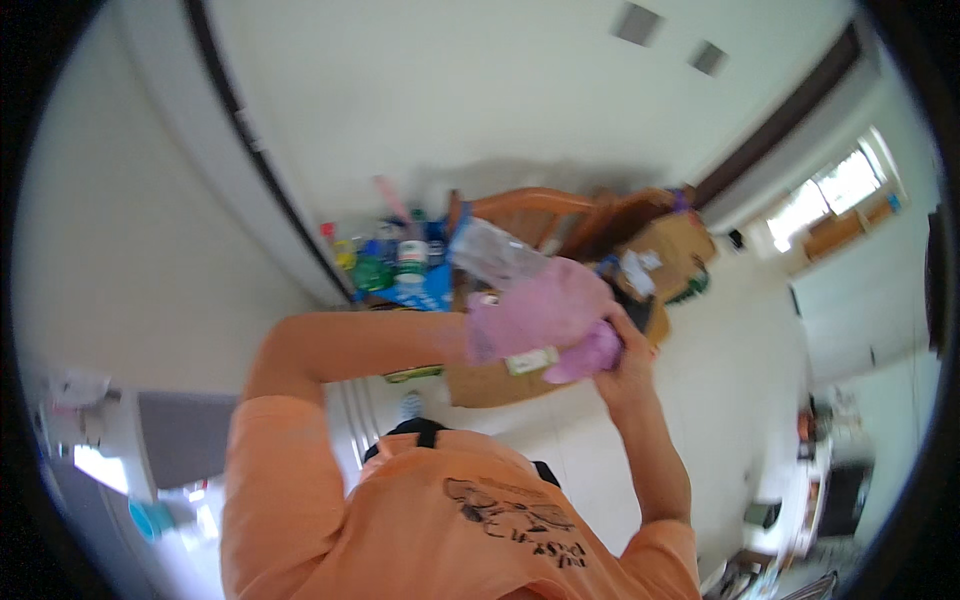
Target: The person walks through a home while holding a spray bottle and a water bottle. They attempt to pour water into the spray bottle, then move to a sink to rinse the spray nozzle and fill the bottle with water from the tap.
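Observation:
A pale pink glove (551, 307) covers my left hand (566, 300) out to the wrist; its cuff is loose and slightly see-through, and the fingers under it are blurred. My right hand (626, 360) meets the gloved one at its fingertip side, closed round a crumpled purple piece (592, 352) that looks like part of a glove. Whether that piece is separate from the pink glove I cannot tell. Just beyond the hands, a clear plastic bag (495, 251) lies above a cardboard sheet.
A wooden chair (532, 199) stands against the wall, with cardboard (679, 244) and crumpled white paper or plastic (640, 271) at its right. Several bottles, one a green bottle (373, 271), cluster on the left beside a dark door frame (240, 112). One shoe (411, 405) shows below.

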Motion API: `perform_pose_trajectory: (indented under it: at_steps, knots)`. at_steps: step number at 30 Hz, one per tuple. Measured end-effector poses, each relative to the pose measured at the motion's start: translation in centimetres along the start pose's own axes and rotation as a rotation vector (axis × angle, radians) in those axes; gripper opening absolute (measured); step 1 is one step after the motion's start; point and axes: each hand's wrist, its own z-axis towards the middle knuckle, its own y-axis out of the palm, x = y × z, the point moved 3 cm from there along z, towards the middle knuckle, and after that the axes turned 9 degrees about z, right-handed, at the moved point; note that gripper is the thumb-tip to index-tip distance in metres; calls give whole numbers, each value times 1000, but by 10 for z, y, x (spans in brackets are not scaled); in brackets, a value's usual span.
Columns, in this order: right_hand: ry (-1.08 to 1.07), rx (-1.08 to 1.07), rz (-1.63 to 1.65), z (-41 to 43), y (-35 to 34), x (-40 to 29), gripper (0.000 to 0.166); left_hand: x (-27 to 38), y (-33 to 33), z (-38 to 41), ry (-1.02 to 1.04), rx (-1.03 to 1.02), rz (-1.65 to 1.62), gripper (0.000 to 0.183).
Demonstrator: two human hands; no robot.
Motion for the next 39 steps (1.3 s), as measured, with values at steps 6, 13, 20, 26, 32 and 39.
perform_pose_trajectory:
  at_steps: [6, 13, 20, 26, 32, 39]
  knots:
    - [-281, 213, -373, -10, -42, -28, 18, 3, 14, -40, -326, -210, 132, 22]
    - [-580, 412, -519, -59, -165, -135, 23, -26, 4, -216, -993, -100, -210, 49]
    - [-720, 643, -140, -108, -211, -111, 29, -49, -4, -364, -1744, 398, -268, 53]
    - [-525, 498, -90, -90, -162, -55, 23, -103, 54, -380, -1769, 767, -369, 56]
    - [-622, 588, -225, -75, -124, -32, 23, -135, 136, -393, -1752, 627, -494, 59]
    - [-507, 601, -218, -74, -105, -16, 24, -137, 192, -412, -1878, 26, -586, 46]
